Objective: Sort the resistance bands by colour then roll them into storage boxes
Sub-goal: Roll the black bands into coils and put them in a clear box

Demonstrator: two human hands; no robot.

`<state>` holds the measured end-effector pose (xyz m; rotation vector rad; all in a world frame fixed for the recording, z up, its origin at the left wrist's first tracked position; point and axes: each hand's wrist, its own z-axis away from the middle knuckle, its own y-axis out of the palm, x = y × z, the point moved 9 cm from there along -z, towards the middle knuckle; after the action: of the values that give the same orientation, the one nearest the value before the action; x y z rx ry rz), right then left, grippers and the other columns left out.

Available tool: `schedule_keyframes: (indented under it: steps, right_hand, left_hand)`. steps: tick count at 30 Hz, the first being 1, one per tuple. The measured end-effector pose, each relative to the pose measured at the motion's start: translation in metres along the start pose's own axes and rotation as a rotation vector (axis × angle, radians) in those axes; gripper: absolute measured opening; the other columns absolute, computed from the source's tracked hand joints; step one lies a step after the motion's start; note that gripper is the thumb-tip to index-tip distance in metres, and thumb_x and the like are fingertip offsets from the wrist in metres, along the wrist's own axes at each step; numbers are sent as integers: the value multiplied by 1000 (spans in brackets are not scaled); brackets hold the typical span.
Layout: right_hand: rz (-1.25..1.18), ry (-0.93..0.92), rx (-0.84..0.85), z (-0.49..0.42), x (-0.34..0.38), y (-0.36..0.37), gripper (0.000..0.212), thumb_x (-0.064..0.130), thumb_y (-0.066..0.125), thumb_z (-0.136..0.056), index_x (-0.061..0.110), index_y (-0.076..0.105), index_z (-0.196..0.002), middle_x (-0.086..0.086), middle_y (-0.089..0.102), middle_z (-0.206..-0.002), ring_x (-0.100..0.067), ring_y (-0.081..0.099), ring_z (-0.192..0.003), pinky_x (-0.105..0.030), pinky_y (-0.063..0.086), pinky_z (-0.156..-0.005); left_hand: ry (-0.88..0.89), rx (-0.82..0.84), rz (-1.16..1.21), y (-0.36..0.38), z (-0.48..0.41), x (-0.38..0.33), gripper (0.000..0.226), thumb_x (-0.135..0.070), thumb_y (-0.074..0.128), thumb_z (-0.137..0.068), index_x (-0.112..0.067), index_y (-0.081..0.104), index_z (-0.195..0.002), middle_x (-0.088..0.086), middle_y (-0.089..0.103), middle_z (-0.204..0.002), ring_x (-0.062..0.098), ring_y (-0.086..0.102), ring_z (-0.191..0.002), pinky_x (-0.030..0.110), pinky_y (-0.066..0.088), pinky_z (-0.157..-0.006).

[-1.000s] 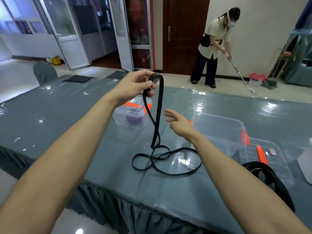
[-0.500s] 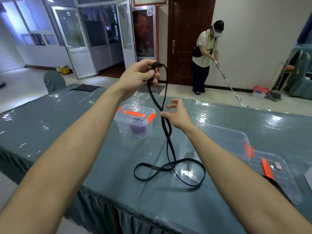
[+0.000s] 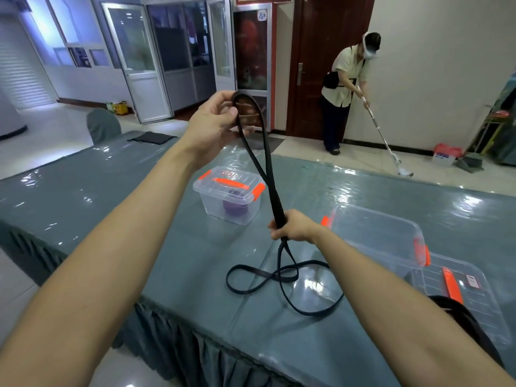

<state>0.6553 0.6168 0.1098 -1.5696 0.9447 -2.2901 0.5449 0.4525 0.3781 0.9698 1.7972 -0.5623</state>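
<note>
A long black resistance band (image 3: 261,166) hangs from my raised left hand (image 3: 216,120), which pinches its top loop. Lower down, my right hand (image 3: 291,226) grips both strands together above the table. The rest of the black band lies in loose loops on the grey table (image 3: 83,191). A closed clear box (image 3: 230,194) with orange clips holds a rolled purple band (image 3: 236,209). To the right stands an open clear box (image 3: 377,233); its lid (image 3: 460,291) lies beside it. Another black band (image 3: 472,328) shows behind my right forearm.
A person (image 3: 344,90) mops the floor beyond the table near a brown door. A covered chair (image 3: 103,125) stands at the far left end, and a dark mat (image 3: 152,137) lies on the table there. The table's front edge is skirted.
My right hand went from open beside the band to gripping both strands. My left hand has lifted the top loop higher, pulling more band off the table.
</note>
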Motion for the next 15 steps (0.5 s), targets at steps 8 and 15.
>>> schedule_keyframes:
  steps: [8, 15]
  right_hand:
    - [566, -38, -133, 29, -4, -64, 25, 38, 79, -95, 14, 80, -99, -6, 77, -89, -25, 72, -82, -38, 59, -74]
    - [428, -69, -294, 79, 44, -149, 31, 41, 86, -89, 12, 76, -87, -4, 75, -69, -16, 73, -61, -34, 58, -61]
  left_hand:
    - [-58, -322, -146, -80, 20, 43, 37, 7, 31, -111, -16, 58, -123, 11, 72, -116, 21, 73, -114, 48, 56, -108]
    - [-302, -18, -1137, -101, 47, 136, 62, 14, 39, -92, -35, 71, -116, 8, 63, -137, 33, 58, -131, 39, 49, -104]
